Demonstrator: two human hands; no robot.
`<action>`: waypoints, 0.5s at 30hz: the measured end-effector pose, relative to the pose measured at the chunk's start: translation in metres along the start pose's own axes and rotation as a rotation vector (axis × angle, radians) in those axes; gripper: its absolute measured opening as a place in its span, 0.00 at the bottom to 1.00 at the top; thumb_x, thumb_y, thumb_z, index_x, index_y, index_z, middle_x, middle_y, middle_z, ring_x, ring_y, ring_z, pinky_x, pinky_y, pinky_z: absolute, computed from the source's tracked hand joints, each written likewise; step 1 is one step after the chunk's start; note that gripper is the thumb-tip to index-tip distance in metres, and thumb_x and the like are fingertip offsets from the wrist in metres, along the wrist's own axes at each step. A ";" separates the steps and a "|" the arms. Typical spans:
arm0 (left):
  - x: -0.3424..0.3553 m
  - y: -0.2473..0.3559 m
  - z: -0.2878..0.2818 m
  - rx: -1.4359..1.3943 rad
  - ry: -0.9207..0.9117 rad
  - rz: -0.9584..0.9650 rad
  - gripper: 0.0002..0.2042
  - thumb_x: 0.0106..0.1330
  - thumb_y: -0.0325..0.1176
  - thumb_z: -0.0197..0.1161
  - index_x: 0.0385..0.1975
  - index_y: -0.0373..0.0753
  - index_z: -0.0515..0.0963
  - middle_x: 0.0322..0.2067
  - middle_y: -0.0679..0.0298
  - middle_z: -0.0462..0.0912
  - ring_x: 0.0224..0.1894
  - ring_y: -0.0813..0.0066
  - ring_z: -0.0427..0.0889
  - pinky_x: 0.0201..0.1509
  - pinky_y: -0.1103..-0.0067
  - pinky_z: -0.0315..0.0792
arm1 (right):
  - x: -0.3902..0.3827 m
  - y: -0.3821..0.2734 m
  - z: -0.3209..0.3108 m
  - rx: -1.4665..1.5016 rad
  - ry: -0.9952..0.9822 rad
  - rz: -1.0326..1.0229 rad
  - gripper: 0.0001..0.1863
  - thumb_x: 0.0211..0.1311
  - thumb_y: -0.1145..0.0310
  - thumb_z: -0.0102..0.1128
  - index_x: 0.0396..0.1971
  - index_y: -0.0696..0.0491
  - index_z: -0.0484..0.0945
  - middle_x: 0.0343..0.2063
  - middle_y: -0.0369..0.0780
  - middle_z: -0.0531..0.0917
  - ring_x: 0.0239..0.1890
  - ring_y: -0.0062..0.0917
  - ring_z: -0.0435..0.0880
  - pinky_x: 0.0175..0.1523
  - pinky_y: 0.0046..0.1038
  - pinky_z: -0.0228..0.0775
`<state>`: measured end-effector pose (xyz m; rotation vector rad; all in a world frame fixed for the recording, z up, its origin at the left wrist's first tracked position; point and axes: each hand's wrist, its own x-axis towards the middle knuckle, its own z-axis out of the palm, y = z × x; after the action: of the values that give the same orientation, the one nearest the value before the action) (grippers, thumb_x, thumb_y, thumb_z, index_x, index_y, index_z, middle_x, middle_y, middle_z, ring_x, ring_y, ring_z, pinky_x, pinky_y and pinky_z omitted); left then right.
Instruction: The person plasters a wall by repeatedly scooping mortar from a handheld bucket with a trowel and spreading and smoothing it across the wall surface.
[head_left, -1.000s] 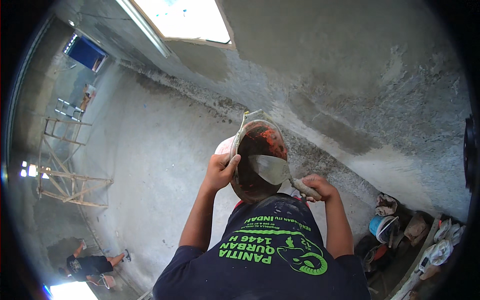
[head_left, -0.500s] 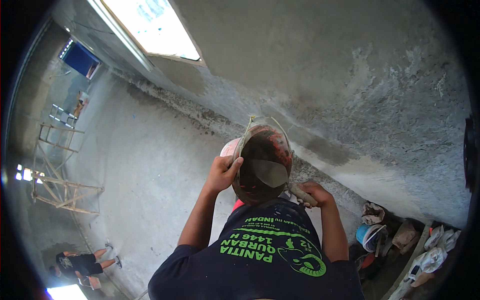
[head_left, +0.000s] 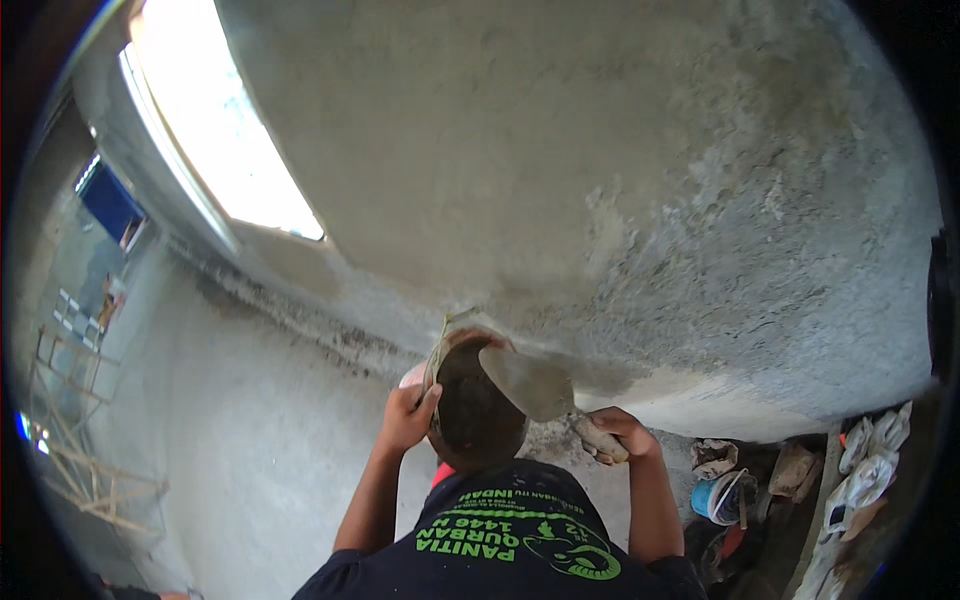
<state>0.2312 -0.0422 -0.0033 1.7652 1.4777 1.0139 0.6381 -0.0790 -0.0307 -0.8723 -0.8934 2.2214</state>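
My left hand [head_left: 408, 415] is closed on the left rim of a bucket [head_left: 412, 377] with a pale pinkish outside. The bucket is tipped so its mouth faces up toward me, and its inside is coated with dark wet mortar. In my right hand [head_left: 622, 428] is the thick, mortar-crusted handle of a trowel [head_left: 530, 382]. Its broad grey blade lies over the bucket's right rim, and the tip reaches across the upper part of the mouth. Whether the blade carries mortar I cannot tell. Just beyond stands a grey plastered wall [head_left: 450, 150].
A bright window opening [head_left: 215, 120] is at upper left. Wooden scaffolding [head_left: 90, 490] stands on the concrete floor [head_left: 260, 440] at far left. At lower right are a blue and white bucket [head_left: 715, 498] and white sacks [head_left: 870, 480] beside a plank.
The trowel blade has risen from inside the bucket to over its right rim. My view has tilted toward the wall, and the other person at lower left has almost left the picture.
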 end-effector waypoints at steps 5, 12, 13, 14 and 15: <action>0.020 -0.023 -0.008 -0.008 -0.015 -0.046 0.22 0.73 0.38 0.62 0.20 0.29 0.70 0.15 0.57 0.61 0.21 0.78 0.60 0.24 0.68 0.60 | -0.031 -0.075 0.058 -0.032 0.170 -0.409 0.30 0.63 0.50 0.63 0.38 0.70 0.77 0.22 0.48 0.81 0.11 0.27 0.74 0.15 0.28 0.64; 0.035 -0.045 -0.029 -0.013 -0.038 -0.058 0.23 0.74 0.40 0.61 0.19 0.29 0.70 0.14 0.62 0.62 0.20 0.80 0.63 0.24 0.69 0.61 | -0.019 -0.169 0.124 -0.822 0.862 -1.188 0.25 0.68 0.69 0.61 0.61 0.66 0.72 0.35 0.46 0.82 0.27 0.28 0.82 0.28 0.27 0.74; 0.035 -0.047 -0.033 0.002 -0.040 -0.056 0.23 0.74 0.40 0.61 0.19 0.29 0.70 0.14 0.62 0.62 0.20 0.80 0.63 0.24 0.69 0.61 | -0.015 -0.183 0.126 -0.843 0.869 -1.202 0.25 0.68 0.69 0.61 0.61 0.66 0.72 0.35 0.46 0.82 0.27 0.28 0.82 0.28 0.27 0.74; 0.035 -0.048 -0.038 -0.004 -0.050 -0.078 0.23 0.74 0.40 0.60 0.19 0.29 0.69 0.14 0.63 0.61 0.20 0.80 0.63 0.24 0.69 0.61 | -0.009 -0.197 0.125 -1.251 1.048 -1.363 0.27 0.66 0.72 0.62 0.63 0.63 0.72 0.38 0.46 0.82 0.29 0.30 0.83 0.30 0.28 0.75; 0.035 -0.049 -0.042 -0.008 -0.057 -0.061 0.23 0.74 0.40 0.60 0.19 0.29 0.69 0.14 0.63 0.61 0.20 0.80 0.63 0.24 0.69 0.61 | -0.002 -0.206 0.124 -1.646 1.227 -1.484 0.29 0.63 0.75 0.63 0.66 0.61 0.71 0.40 0.47 0.81 0.31 0.32 0.84 0.31 0.29 0.76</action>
<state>0.1733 0.0002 -0.0172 1.7190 1.4808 0.9306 0.6024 -0.0021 0.1940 -1.1510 -1.6043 -0.6583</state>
